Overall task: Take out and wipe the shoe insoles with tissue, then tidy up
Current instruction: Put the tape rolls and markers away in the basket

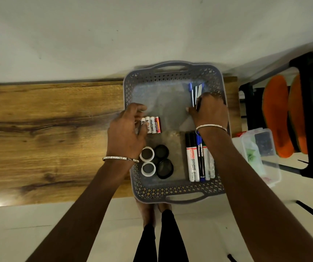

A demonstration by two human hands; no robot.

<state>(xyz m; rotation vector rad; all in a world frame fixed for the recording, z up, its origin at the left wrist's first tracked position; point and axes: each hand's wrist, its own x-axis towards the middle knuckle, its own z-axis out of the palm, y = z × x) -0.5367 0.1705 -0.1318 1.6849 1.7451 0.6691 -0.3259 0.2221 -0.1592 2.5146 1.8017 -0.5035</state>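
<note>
Two orange insoles (276, 118) (297, 116) stand upright in a black rack (311, 114) at the far right, away from both hands. Both hands are inside a grey perforated basket (172, 191) on the wooden table (47, 133). My left hand (126, 135) reaches over a row of small batteries (154, 124); its bent fingertips touch the leftmost ones and the thumb is spread apart. My right hand (209, 110) pinches a few thin blue and white sticks (196, 91) at the basket's far right corner. No tissue is visible.
The basket also holds several round caps (156, 161) and a row of markers and pens (199, 161). A clear plastic box (259, 150) sits right of the basket. My feet and legs (161, 233) show below the table edge on a pale floor.
</note>
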